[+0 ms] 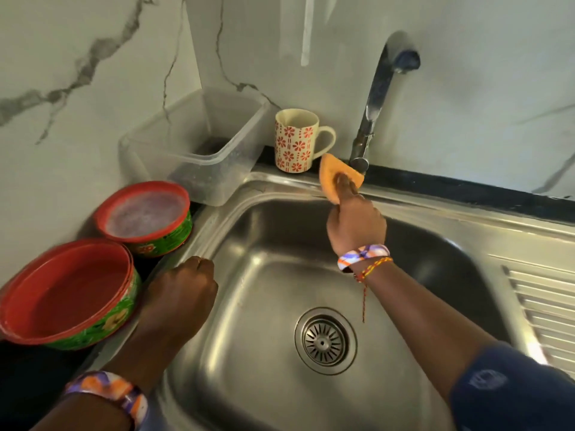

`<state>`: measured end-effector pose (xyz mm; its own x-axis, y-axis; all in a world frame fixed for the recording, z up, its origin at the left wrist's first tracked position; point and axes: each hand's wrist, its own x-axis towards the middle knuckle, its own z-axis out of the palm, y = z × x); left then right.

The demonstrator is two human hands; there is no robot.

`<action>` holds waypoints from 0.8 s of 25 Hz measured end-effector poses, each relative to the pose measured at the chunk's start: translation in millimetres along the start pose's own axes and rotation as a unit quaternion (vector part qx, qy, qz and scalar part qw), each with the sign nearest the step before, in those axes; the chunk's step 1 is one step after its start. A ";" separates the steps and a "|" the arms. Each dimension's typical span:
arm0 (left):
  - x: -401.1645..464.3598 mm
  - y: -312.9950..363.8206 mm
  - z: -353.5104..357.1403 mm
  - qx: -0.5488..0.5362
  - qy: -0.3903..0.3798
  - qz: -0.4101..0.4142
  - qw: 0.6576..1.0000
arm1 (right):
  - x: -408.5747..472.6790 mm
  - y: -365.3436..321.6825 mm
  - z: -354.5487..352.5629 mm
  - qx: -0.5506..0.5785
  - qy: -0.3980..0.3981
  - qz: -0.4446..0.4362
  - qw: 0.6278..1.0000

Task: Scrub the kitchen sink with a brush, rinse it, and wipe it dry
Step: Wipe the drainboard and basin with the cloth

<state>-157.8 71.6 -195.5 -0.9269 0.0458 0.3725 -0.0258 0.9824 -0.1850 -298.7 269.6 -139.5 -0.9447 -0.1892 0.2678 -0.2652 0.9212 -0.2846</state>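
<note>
Two hands are at work at the steel sink (435, 219). The right hand (354, 227) pinches a small orange cloth (334, 175) and presses it on the back rim, right by the foot of the tap (370, 119). The cloth looks soft, light and floppy, so it will bend any way; bunching it in the fingers, as now, seems best. Just beyond the grip stands a flowered mug (295, 141) that could break if bumped. The left hand (183, 287) is curled into a fist on the sink's left edge, holding nothing.
</note>
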 end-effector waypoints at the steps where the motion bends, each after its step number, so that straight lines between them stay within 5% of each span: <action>1: -0.5 -0.9 0.3 -0.003 0.000 0.000 1.000 | 10.6 -2.0 13.1 -0.010 -0.027 -0.003 1.000; 5: -1.9 -1.6 3.3 -0.017 0.000 -0.018 1.000 | 39.3 -41.3 63.4 -0.082 -0.171 -0.028 0.982; 8: -2.1 -0.9 4.4 -0.028 -0.002 -0.032 0.999 | 53.3 -86.6 76.7 -0.060 -0.148 -0.061 0.985; 11: -1.8 -1.0 6.0 -0.034 -0.008 -0.045 0.998 | 64.8 -96.4 67.3 0.001 -0.122 -0.209 0.970; 14: -2.1 0.2 4.2 -0.035 -0.040 -0.047 0.997 | 83.5 -72.4 30.1 0.090 -0.259 -0.218 0.937; 20: -2.3 1.4 3.0 -0.038 -0.058 -0.059 0.996 | 80.4 -85.1 44.6 0.006 -0.166 -0.235 0.958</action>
<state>-156.8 72.3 -199.4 -0.9562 -0.0875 0.2792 -0.1125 0.9908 -0.0748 -360.7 160.8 -134.8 -0.7292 -0.6815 0.0612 -0.6764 0.7044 -0.2152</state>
